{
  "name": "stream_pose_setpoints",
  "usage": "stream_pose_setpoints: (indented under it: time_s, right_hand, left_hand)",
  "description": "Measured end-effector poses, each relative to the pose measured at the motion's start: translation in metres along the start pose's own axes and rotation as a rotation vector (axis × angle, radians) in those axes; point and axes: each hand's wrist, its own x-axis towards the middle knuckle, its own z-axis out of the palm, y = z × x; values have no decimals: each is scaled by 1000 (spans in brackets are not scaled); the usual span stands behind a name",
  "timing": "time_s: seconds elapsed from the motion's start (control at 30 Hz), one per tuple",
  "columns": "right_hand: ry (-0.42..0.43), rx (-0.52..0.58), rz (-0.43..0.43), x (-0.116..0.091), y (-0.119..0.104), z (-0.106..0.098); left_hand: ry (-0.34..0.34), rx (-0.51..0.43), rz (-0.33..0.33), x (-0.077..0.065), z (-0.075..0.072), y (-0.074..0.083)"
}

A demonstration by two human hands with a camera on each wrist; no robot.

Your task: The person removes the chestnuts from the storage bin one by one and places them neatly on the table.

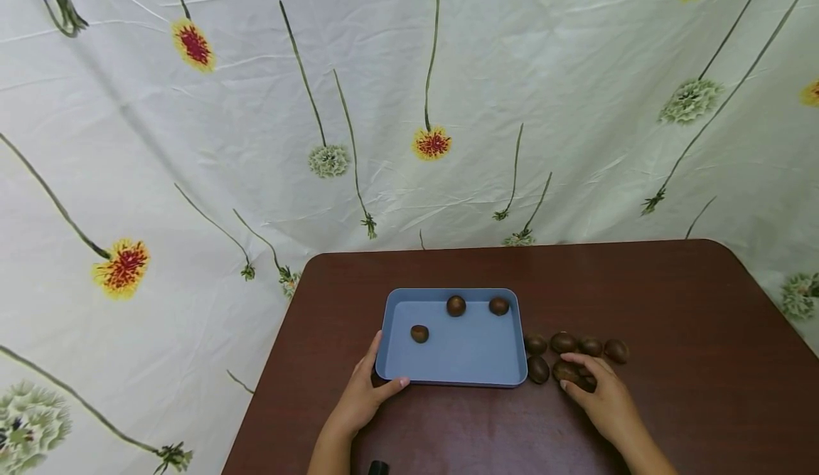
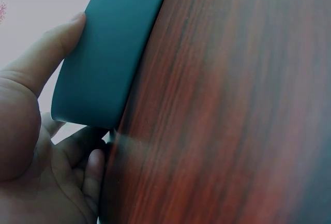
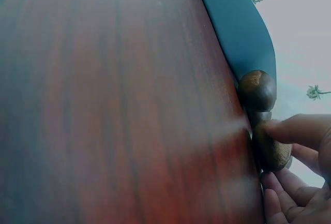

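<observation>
A shallow blue tray (image 1: pixel 457 358) lies on the table with three brown chestnuts inside: one at the back middle (image 1: pixel 456 306), another at the back right (image 1: pixel 499 306), the third left of centre (image 1: pixel 419 333). My left hand (image 1: pixel 358 397) grips the tray's near left corner, thumb on the front wall (image 2: pixel 103 63) and fingers along the left side. Right of the tray, several more chestnuts (image 1: pixel 564 342) form a loose cluster. There my right hand (image 1: pixel 604 397) pinches a chestnut (image 3: pixel 271 149) between thumb and fingers, at the cluster's near side. Beside it, another chestnut (image 3: pixel 257 90) sits close to the tray wall.
The dark reddish-brown table (image 1: pixel 691 318) has rounded far corners. Behind and left of it hangs a white cloth (image 1: pixel 256 126) printed with flowers. A small black object (image 1: pixel 378 468) shows at the bottom edge, near the left forearm.
</observation>
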Motion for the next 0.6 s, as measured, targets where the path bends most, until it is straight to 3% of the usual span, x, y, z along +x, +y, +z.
stream_pose_setpoints:
  time_s: [0.37, 0.6]
  right_hand:
    - [-1, 47, -8, -3, 0, -1]
    - [53, 78, -19, -5, -3, -5]
  left_hand:
    - [0, 0, -5, -1, 0, 0]
    - [2, 2, -4, -1, 0, 1]
